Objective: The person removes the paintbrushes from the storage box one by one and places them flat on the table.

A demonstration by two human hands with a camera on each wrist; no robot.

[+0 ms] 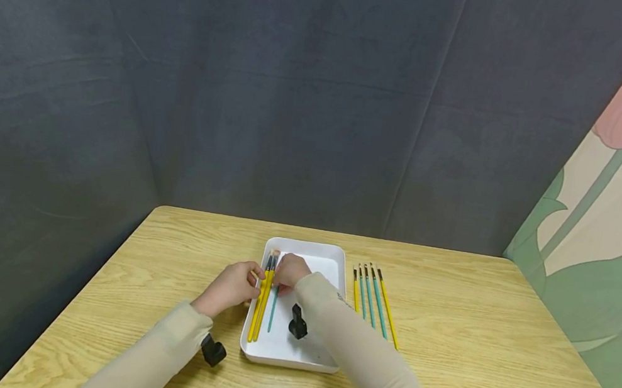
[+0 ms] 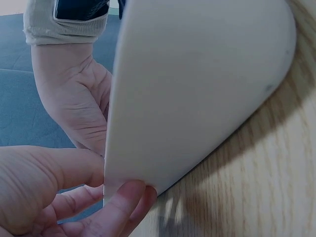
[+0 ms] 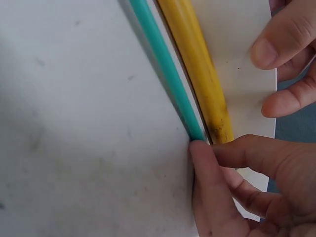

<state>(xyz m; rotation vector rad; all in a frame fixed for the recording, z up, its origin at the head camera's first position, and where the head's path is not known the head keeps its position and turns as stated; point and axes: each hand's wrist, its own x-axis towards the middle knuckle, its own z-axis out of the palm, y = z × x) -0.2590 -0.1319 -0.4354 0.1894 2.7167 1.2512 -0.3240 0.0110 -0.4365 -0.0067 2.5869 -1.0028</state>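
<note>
My right hand [image 1: 291,270] reaches into the white tray [image 1: 296,360] and pinches a teal-handled paintbrush [image 1: 272,313] by its upper end. In the right wrist view, thumb and finger meet at the end of the teal handle [image 3: 165,69]. Two yellow-handled paintbrushes [image 1: 261,309] lie side by side along the tray's left wall, bristles toward the back. My left hand [image 1: 232,285] holds that left wall. From the left wrist, its fingertips [image 2: 129,192] press the wall's outer face. The right hand hides the teal brush's bristles.
Right of the tray, several yellow and teal paintbrushes [image 1: 371,295] lie in a row on the wooden table [image 1: 489,339], partly behind the right forearm. A dark curtain [image 1: 297,104] hangs behind the table. A flower-patterned panel [image 1: 607,250] stands at the right.
</note>
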